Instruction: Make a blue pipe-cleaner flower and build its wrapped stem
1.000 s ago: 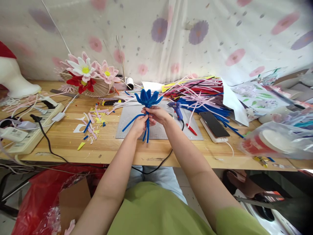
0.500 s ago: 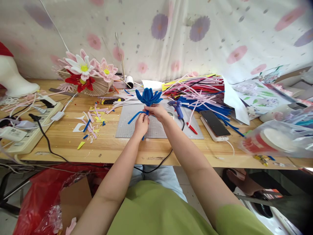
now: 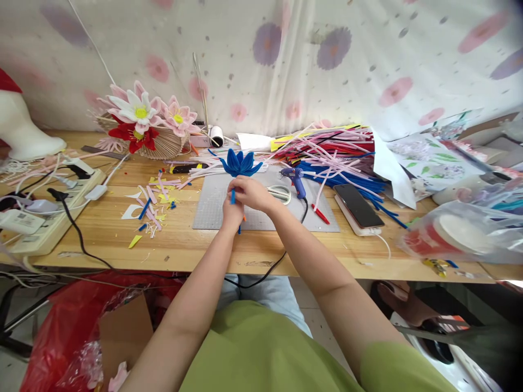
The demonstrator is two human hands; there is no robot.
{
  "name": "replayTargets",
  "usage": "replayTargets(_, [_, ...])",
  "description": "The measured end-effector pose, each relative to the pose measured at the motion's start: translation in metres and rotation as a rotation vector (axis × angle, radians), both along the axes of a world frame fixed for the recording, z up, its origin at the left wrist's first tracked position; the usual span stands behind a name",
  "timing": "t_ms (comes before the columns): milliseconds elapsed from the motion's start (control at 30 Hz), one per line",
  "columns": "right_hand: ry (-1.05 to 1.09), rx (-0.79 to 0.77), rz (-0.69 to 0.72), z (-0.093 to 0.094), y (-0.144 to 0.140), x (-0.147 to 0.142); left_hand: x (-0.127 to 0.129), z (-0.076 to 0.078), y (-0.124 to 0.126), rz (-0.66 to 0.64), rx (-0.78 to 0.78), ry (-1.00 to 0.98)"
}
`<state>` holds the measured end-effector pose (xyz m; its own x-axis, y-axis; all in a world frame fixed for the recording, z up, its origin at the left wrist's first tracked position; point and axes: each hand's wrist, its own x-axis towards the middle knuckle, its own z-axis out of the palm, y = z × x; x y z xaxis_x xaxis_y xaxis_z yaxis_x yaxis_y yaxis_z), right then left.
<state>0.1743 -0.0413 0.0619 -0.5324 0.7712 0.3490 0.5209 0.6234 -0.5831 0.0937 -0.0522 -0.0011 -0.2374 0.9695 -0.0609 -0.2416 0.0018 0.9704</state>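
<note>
A blue pipe-cleaner flower (image 3: 240,163) stands upright over the grey cutting mat (image 3: 208,212). Below its petals my left hand (image 3: 232,215) is closed around the stem, whose lower end shows beneath the fist. My right hand (image 3: 254,193) reaches across just above, fingers pinched on a blue pipe cleaner (image 3: 232,197) at the stem; its short end points down in front of my left hand. The fingertips partly hide where strip and stem meet. Scissors with pale handles (image 3: 281,194) lie on the mat by my right wrist, with a blue glue gun (image 3: 295,178) beyond.
Pipe-cleaner scraps (image 3: 157,204) are scattered left of the mat, near a power strip (image 3: 49,239). Finished flowers (image 3: 139,114) stand behind them. Bundled pipe cleaners (image 3: 330,147) lie at the back right. A phone (image 3: 359,206) and a bagged cup (image 3: 453,234) sit rightward; the glue-gun cord (image 3: 281,256) crosses the front edge.
My right hand has moved left and down over my left hand. The long blue strip that stuck out to the left now hangs short in front of the stem. The flower has shifted slightly left.
</note>
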Motion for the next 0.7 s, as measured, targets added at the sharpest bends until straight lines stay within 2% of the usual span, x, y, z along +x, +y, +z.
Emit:
replayTargets(100, [0.290,-0.088,-0.067,-0.004,0.000,0.003,-0.004,0.007,-0.006,-0.017,-0.057,-0.153])
replayTargets(267, [0.739,-0.389,-0.125,-0.018,-0.002,0.019,-0.015,0.028,-0.010,-0.150,-0.174,-0.610])
replayTargets(367, [1.036,-0.636,-0.217,-0.030,0.000,0.027,-0.019,0.037,-0.013,-0.249,-0.209,-0.853])
replayTargets(467, [1.253,-0.952,-0.223,-0.040,0.004,0.027,-0.018,0.040,-0.018,-0.342,-0.166,-1.029])
replayTargets(567, [1.312,-1.180,-0.195,-0.046,0.008,0.017,-0.013,0.041,-0.023,-0.388,-0.096,-1.088])
replayTargets(633, [1.245,-1.230,-0.142,-0.049,0.011,0.006,-0.008,0.041,-0.026,-0.378,-0.050,-1.072])
replayTargets(700, [1.156,-1.205,-0.071,-0.051,0.015,-0.006,-0.004,0.042,-0.028,-0.361,0.009,-1.060])
